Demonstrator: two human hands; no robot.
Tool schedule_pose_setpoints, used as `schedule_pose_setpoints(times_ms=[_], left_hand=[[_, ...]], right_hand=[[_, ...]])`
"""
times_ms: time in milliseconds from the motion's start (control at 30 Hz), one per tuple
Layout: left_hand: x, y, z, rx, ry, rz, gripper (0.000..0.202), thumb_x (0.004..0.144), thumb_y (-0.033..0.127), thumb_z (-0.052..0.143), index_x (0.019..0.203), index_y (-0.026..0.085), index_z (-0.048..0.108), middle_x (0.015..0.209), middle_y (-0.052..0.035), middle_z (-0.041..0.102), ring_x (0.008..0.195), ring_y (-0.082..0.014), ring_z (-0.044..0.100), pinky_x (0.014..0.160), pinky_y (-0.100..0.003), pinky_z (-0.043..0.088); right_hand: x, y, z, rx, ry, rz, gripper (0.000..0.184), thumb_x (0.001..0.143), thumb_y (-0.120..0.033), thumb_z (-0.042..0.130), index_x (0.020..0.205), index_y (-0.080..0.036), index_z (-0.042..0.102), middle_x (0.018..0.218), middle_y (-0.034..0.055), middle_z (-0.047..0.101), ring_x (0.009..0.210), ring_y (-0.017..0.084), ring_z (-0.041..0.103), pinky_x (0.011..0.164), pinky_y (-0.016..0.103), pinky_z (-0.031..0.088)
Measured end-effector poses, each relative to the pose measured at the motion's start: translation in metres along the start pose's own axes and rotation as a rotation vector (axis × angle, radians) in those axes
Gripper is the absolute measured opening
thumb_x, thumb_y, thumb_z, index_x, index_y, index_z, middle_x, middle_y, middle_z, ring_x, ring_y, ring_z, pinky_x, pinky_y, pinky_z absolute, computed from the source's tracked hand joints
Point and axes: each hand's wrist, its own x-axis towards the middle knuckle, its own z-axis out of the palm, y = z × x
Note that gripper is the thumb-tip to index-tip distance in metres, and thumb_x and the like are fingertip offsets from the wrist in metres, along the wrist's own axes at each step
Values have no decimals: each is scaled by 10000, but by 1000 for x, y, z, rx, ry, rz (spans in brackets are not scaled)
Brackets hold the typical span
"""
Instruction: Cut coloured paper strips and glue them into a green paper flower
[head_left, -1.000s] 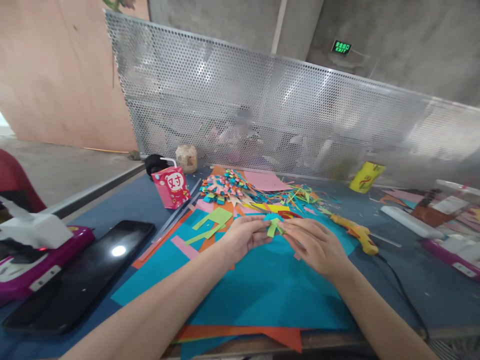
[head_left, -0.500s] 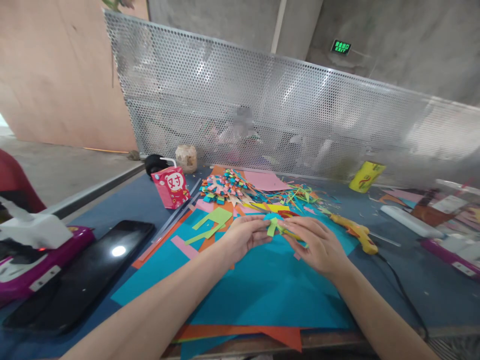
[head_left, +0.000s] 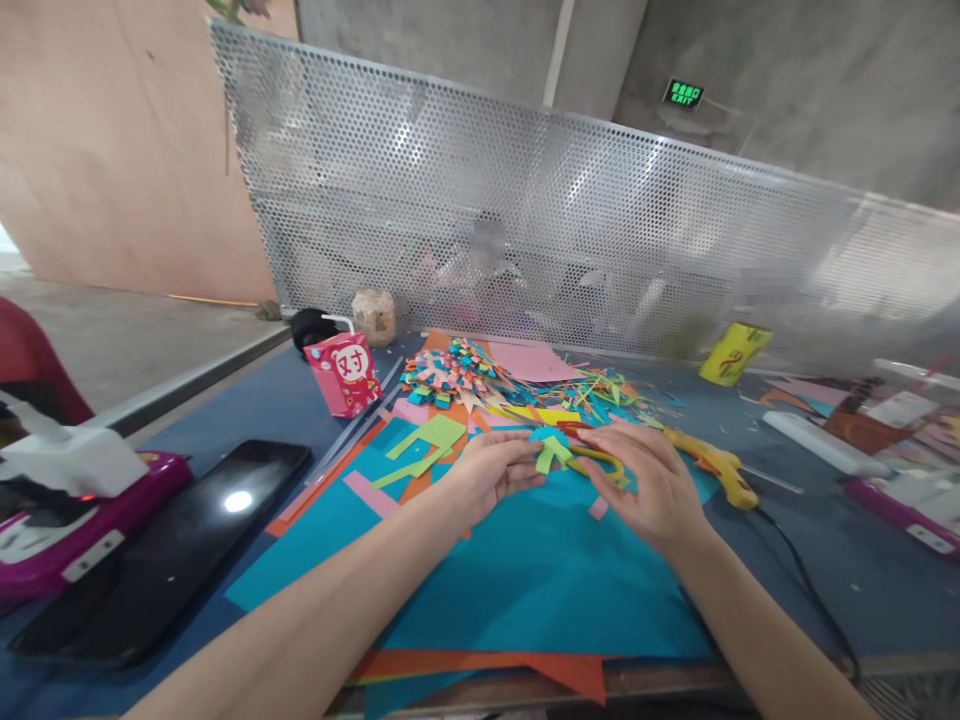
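The small green-and-blue paper piece sits between the two hands, above the large blue sheet; it lies right at the fingertips of the left hand, which is the nearer one and whose fingers pinch its left edge; its green part forks into two legs, the peak pointing away from the person and the legs toward them, with the scalloped blue part just beyond; the right hand is apart from the piece on its right, fingers parted around a yellow loop; whether they grip that loop I cannot tell; the yellow glue gun lies farther right on the surface.
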Motion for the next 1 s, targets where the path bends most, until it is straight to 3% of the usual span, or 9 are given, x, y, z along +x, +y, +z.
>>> schedule_pose_setpoints(times_ms=[200, 367, 633, 800, 900, 1000], left_hand=[[-3, 3, 1, 3, 15, -13, 131, 688, 37, 585, 602, 118, 528, 385, 53, 465, 425, -95, 563, 556, -235, 521], [-5, 5, 2, 5, 20, -49, 24, 706, 76, 575, 695, 97, 570, 617, -45, 643, 671, -195, 665, 542, -221, 520], [-7, 8, 6, 46, 32, -117, 48, 735, 97, 542, 763, 103, 580, 704, -49, 675, 637, -185, 669, 542, -223, 518], [-9, 8, 9, 125, 39, -90, 70, 731, 131, 557, 800, 119, 566, 723, -50, 679, 640, -192, 669, 556, -243, 509], [-9, 9, 9, 200, -6, -93, 153, 736, 233, 576, 846, 128, 558, 711, -73, 683, 648, -195, 666, 582, -262, 499], [-7, 11, 7, 280, -44, -137, 380, 751, 483, 488, 864, 123, 541, 661, -97, 675, 636, -211, 658, 580, -289, 485]], right_hand=[[-3, 5, 3, -46, 25, 66, 285, 771, -114, 551, 1022, -218, 464, 782, 53, 624, 802, 215, 583, 731, 387, 490], [-4, 10, 6, 6, 19, 118, 238, 797, -107, 509, 1001, -219, 462, 815, 59, 596, 809, 211, 559, 733, 381, 473], [1, 3, 4, 74, -216, 43, 249, 801, -182, 524, 1051, -190, 523, 928, 88, 570, 876, 208, 526, 793, 383, 445], [0, 0, 3, 69, -173, 32, 135, 814, -179, 510, 923, -201, 585, 877, 73, 592, 843, 192, 540, 804, 391, 433], [-1, 1, 5, 148, -136, 85, 113, 807, -163, 515, 864, -211, 600, 825, 58, 598, 809, 183, 550, 776, 373, 450], [0, 3, 6, 296, -54, 307, 63, 789, -182, 534, 761, -207, 584, 752, 40, 598, 713, 165, 564, 694, 329, 485]])
